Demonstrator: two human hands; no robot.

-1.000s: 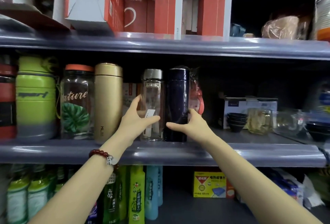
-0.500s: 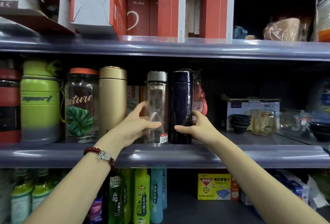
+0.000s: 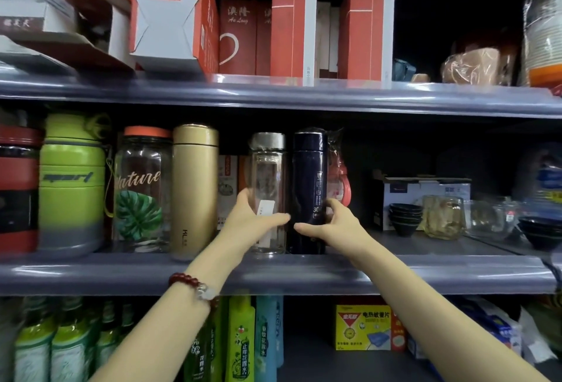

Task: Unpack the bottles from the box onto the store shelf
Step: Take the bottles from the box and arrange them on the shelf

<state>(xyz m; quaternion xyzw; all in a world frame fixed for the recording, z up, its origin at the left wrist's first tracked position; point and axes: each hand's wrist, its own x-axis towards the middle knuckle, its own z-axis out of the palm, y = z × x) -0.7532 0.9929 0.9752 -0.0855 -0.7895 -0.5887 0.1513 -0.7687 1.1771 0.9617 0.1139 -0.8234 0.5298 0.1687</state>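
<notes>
A clear glass bottle with a silver cap stands upright on the middle shelf. My left hand grips its lower half, thumb across the front. Touching it on the right stands a dark navy flask. My right hand holds the flask's lower part, thumb in front and fingers round its right side. A gold flask stands upright left of my left hand. The box is not in view.
Left of the gold flask stand a "Nature" glass jar, a green sport jug and a red jug. A red-handled item sits behind the navy flask. Dark bowls and glassware fill the right. Red cartons line the shelf above.
The clear bottle has turned in my left hand; its white label has shifted. Both hands stay on their bottles, which stand in the same places on the shelf.
</notes>
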